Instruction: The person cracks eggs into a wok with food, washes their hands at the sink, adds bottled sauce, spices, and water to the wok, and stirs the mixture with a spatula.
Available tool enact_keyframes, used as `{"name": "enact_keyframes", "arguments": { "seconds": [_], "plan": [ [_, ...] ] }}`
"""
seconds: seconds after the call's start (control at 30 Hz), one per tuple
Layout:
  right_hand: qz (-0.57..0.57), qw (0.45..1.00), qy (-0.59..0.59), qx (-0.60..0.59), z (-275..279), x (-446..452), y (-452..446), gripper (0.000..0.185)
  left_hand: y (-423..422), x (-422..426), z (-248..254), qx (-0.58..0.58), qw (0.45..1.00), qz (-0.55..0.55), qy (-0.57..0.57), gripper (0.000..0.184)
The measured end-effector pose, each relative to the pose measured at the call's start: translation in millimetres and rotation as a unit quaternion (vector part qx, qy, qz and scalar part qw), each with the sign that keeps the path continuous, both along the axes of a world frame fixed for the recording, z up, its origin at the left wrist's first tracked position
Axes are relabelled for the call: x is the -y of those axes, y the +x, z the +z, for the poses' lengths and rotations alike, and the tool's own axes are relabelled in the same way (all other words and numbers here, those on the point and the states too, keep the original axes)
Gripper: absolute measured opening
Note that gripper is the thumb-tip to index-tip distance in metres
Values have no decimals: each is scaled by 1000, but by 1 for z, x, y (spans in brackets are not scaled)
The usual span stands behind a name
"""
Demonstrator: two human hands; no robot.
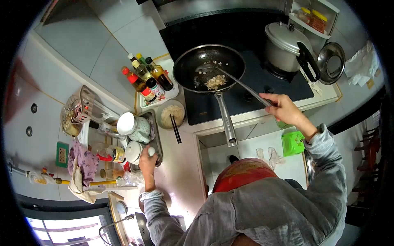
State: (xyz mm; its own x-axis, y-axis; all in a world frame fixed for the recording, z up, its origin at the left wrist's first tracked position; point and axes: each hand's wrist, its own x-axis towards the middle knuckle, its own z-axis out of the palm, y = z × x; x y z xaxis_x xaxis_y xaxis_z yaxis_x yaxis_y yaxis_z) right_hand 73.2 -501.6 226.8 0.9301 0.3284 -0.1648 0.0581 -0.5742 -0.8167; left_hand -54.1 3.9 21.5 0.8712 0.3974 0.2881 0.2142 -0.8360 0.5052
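Observation:
My right hand is closed round the long metal handle of a spatula. The spatula's blade lies inside a dark frying pan, beside a small heap of pale chopped pieces. My left hand is at the metal tray, its fingers closed on a small white piece of crockery whose exact kind I cannot make out. Right beside it stands a white lidded pot. Behind are a white bowl and a patterned teapot.
A bowl with chopsticks stands left of the pan, whose handle juts over the counter edge. Several bottles fill a white tray. A pressure cooker sits at the hob's back right, near a metal lid.

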Motion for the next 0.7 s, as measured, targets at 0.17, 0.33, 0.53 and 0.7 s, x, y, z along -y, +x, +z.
{"name": "enact_keyframes", "arguments": {
  "seconds": [0.17, 0.33, 0.53, 0.7],
  "plan": [
    [-5, 1000, 15, -14, 11, 15, -15, 46, -26, 22, 41, 102, 905, 57, -409, 44],
    [49, 985, -71, 149, -3, 12, -15, 46, -36, 63, 94, 157, 848, 84, -499, 36],
    [102, 990, -17, 97, -55, -43, 6, 53, -3, 134, 162, 158, 802, -33, -575, 37],
    [143, 989, 33, -8, -49, -51, 9, 59, 12, 212, 194, 80, 826, -158, -535, 44]
  ]
}}
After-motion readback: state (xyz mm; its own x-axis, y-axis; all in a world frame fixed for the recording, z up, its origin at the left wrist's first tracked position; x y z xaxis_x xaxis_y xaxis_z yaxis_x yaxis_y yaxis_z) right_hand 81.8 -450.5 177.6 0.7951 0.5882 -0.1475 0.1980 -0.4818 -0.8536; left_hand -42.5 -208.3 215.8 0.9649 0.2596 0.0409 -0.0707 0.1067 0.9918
